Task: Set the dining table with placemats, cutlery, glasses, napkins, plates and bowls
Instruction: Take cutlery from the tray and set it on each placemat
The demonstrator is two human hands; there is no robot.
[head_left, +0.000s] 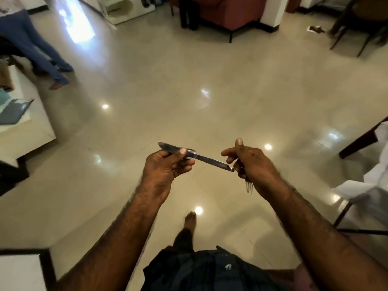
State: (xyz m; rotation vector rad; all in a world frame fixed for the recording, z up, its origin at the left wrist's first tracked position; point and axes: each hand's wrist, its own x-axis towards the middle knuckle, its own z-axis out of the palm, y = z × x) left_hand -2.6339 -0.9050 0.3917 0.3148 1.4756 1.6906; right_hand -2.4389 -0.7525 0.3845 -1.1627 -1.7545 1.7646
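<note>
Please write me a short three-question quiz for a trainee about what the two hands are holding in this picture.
1. True or false: the left hand holds the silver metal table knife over the glossy beige tiled floor.
2. Which way do the tines of the silver metal fork in the right hand point? A) up B) down C) toward the left hand
3. Fill in: the grey placemat lies on the white table at the ___ edge of the view.

Key: 1 true; 2 B; 3 left.
</note>
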